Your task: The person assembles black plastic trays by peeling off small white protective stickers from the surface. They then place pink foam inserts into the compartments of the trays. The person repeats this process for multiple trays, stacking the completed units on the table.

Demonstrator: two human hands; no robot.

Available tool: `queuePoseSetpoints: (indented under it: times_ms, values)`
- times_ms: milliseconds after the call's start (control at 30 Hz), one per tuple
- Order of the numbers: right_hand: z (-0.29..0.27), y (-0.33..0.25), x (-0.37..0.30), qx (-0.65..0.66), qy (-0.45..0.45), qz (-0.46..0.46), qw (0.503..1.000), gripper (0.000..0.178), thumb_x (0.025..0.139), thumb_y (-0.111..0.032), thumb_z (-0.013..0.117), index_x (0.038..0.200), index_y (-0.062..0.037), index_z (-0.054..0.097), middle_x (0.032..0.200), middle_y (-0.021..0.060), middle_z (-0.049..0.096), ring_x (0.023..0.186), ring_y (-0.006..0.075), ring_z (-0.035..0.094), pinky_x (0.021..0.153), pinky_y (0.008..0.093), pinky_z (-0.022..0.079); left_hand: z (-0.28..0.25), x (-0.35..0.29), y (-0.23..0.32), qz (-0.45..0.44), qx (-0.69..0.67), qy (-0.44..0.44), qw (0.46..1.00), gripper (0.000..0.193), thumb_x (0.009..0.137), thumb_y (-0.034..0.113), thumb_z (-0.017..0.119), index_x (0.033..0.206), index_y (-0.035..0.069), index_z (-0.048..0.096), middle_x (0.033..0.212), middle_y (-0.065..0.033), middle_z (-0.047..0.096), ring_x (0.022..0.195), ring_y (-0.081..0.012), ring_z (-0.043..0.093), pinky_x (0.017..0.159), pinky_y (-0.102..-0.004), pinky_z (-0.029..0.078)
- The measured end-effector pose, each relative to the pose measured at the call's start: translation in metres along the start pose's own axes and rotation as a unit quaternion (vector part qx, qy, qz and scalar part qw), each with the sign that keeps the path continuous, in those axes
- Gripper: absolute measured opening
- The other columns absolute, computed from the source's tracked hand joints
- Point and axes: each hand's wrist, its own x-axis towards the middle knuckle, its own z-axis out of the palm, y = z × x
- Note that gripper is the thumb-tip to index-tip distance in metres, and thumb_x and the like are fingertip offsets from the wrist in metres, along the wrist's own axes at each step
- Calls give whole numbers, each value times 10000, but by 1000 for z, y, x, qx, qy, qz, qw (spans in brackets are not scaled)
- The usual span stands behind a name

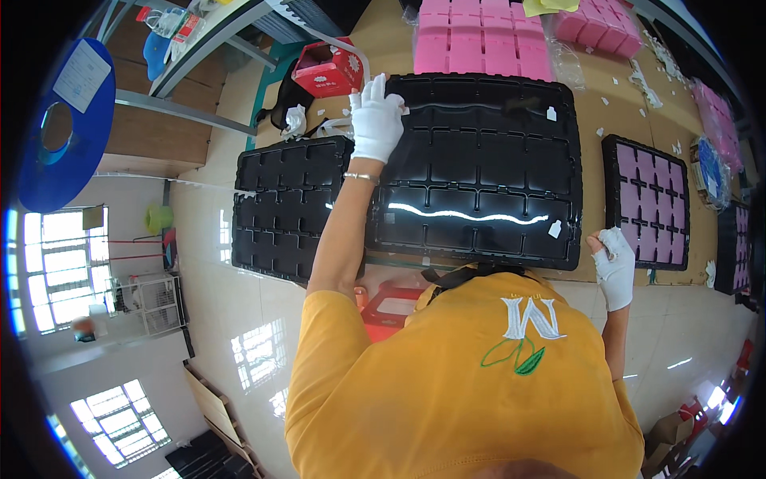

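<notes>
A large glossy black plastic tray (479, 160) with a grid of shallow compartments lies in front of me. My left hand (377, 126), in a white glove, is over its far left corner, fingers stretched and apart. A small white piece (404, 110) shows beside its thumb; whether the hand touches it is unclear. White tags (551, 114) sit on the tray's right side, far and near. My right hand (616, 270), also gloved, is curled closed just off the tray's right edge, near a smaller black tray with pink-purple compartments (650, 203). What its fingers hold, if anything, is hidden.
Another black tray (291, 203) lies to the left. Pink foam blocks (483, 36) are stacked at the back, beside an open red box (329, 68). White scraps litter the brown cardboard surface (594, 120). A metal frame bar (187, 112) and blue disc (68, 128) are far left.
</notes>
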Motion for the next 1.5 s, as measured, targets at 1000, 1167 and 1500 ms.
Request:
queuePoseSetpoints:
  times_ms: [1000,1167,1500]
  values:
    - [-9,-1,-10,-27,7,25,999,98,861,-51,674,867,15,601,759,75,512,660,167,480,620,279,408,-5,-7,-38,23,-211,76,974,159,734,-60,633,879,-10,673,1399,-200,472,999,-285,641,842,-367,535]
    - [-9,-2,-6,-21,11,23,999,90,865,-52,668,870,11,605,753,76,509,657,168,480,623,281,407,-19,1,-89,-70,-10,2,998,271,810,113,618,1050,166,733,1369,-187,522,1223,-351,527,997,-505,418]
    - [-13,-2,7,-64,29,-8,998,113,830,-70,701,865,0,619,758,115,542,680,271,535,629,332,436,5,67,131,108,-274,29,955,174,742,198,748,883,95,752,1193,-146,642,1178,-354,554,1016,-427,434]
